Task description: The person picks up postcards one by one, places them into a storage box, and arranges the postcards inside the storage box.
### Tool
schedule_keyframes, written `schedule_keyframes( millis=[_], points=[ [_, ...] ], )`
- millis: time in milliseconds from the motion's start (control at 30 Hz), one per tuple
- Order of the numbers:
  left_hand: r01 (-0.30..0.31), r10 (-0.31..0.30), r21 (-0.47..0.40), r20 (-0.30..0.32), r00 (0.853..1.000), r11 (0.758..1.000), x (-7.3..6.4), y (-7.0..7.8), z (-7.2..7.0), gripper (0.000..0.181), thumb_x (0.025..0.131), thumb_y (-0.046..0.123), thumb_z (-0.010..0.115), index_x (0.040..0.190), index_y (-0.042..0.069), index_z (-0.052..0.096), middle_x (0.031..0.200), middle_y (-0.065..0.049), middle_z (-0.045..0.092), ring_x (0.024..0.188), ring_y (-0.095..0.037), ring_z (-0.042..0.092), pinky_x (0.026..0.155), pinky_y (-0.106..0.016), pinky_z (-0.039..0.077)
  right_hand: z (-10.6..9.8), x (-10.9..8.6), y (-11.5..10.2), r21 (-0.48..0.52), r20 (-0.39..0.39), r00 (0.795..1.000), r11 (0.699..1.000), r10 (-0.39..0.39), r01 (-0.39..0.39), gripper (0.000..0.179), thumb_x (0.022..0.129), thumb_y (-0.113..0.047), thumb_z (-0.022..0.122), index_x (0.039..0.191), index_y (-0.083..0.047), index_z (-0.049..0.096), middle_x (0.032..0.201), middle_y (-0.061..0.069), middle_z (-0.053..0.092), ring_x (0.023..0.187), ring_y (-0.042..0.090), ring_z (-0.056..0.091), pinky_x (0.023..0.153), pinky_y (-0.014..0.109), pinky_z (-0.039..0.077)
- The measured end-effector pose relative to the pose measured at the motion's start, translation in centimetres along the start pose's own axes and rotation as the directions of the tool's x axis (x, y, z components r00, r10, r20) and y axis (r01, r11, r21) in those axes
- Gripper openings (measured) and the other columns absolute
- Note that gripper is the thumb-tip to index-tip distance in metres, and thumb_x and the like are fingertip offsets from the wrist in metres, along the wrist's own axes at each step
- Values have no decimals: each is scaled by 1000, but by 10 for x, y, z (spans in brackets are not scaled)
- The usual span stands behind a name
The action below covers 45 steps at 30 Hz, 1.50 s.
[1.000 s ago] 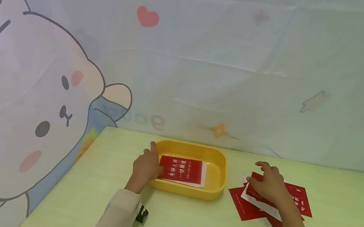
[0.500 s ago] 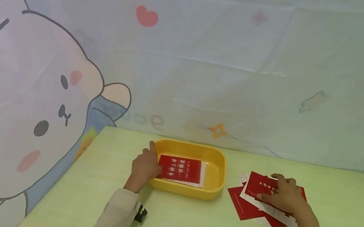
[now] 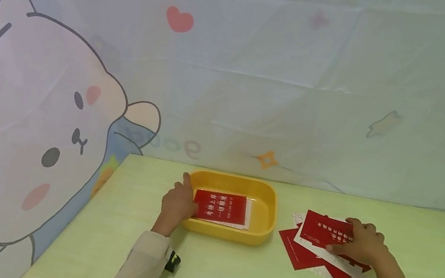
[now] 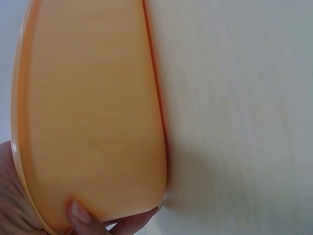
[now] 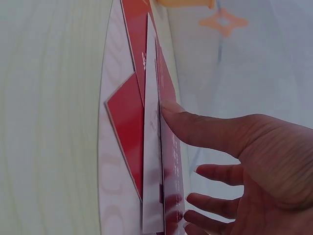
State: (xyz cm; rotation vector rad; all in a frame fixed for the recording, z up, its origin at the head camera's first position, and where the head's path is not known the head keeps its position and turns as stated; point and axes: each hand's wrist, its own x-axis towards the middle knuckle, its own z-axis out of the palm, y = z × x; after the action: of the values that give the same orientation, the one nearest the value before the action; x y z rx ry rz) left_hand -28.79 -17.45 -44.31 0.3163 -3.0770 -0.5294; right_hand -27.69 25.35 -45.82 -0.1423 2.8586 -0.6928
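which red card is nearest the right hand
The topmost red card in the loose pile: the right hand overlaps it. Lower red cards lie partly covered beneath; another red card sits inside the yellow tray.

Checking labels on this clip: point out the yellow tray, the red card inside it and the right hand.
Yellow tray (image 3: 225,233): head view, on its near outer wall.
Red card (image 3: 220,207): head view, middle of its printed face.
Right hand (image 3: 362,243): head view, on the back of the hand.
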Motion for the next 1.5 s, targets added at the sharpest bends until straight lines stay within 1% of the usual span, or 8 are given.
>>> schedule_keyframes(
  millis=[300, 633, 767, 933, 1100, 1300, 1400, 1500],
  points=[
    [-10, 11, 17, -13, 1000, 1000, 1, 1, 2, 91, 81, 17, 74, 154, 2, 21, 124, -26, 57, 76, -32, 62, 75, -48, 58, 2, 1, 8, -15, -14, 1000, 1000, 24, -25, 109, 71, -44, 83, 141, 17, 27, 131, 49, 28, 113, 64, 28, 86, 72, 42],
    [-17, 18, 27, -27, 999, 999, 2, 2, 2, 90, 82, 17, 73, 154, 2, 22, 125, -26, 57, 78, -33, 63, 75, -48, 58, 1, 0, 7, -17, -17, 999, 999, 35, -35, 110, 71, -47, 83, 140, 18, 29, 131, 48, 26, 112, 63, 25, 84, 70, 44],
    [-18, 19, 31, -28, 999, 999, 3, 2, 2, 90, 82, 18, 73, 155, 2, 21, 125, -26, 57, 78, -33, 63, 75, -48, 59, 0, 0, 7, -19, -36, 999, 999, 38, -38, 110, 69, -48, 84, 139, 18, 30, 130, 48, 25, 111, 64, 23, 82, 71, 44],
    [-14, 15, 30, -26, 1000, 999, 4, 2, 1, 90, 82, 18, 73, 155, 3, 22, 125, -26, 57, 78, -32, 63, 77, -48, 59, 1, 0, 7, -29, -52, 998, 999, 41, -43, 110, 68, -50, 84, 138, 17, 32, 130, 47, 25, 111, 65, 21, 82, 73, 41],
    [-13, 14, 30, -26, 1000, 999, 4, 1, 3, 90, 83, 18, 73, 155, 3, 21, 126, -26, 57, 78, -33, 63, 75, -48, 58, 1, -2, 6, -21, -57, 997, 998, 52, -53, 108, 68, -48, 85, 138, 16, 32, 131, 47, 22, 111, 67, 20, 83, 76, 38],
    [-13, 14, 33, -28, 1000, 999, 4, 0, 4, 91, 82, 17, 74, 154, 2, 22, 125, -26, 57, 75, -32, 62, 75, -48, 59, 1, -3, 4, 6, -82, 994, 997, 74, -73, 104, 68, -46, 86, 137, 9, 30, 129, 48, 18, 110, 67, 20, 84, 79, 33],
    [-9, 10, 35, -27, 1000, 999, 4, -1, 4, 91, 82, 18, 74, 154, 3, 21, 125, -26, 57, 75, -32, 62, 74, -48, 59, 2, -3, 4, 15, -101, 993, 998, 66, -64, 105, 66, -45, 87, 137, 7, 28, 128, 48, 18, 109, 66, 22, 83, 76, 37],
    [-2, 3, 38, -24, 1000, 999, 3, -1, 3, 91, 82, 18, 74, 155, 3, 21, 125, -26, 57, 76, -32, 63, 75, -48, 59, 3, -2, 5, 35, -127, 991, 999, 43, -39, 106, 65, -42, 88, 137, 7, 28, 127, 47, 18, 106, 65, 26, 80, 70, 45]
  ],
)
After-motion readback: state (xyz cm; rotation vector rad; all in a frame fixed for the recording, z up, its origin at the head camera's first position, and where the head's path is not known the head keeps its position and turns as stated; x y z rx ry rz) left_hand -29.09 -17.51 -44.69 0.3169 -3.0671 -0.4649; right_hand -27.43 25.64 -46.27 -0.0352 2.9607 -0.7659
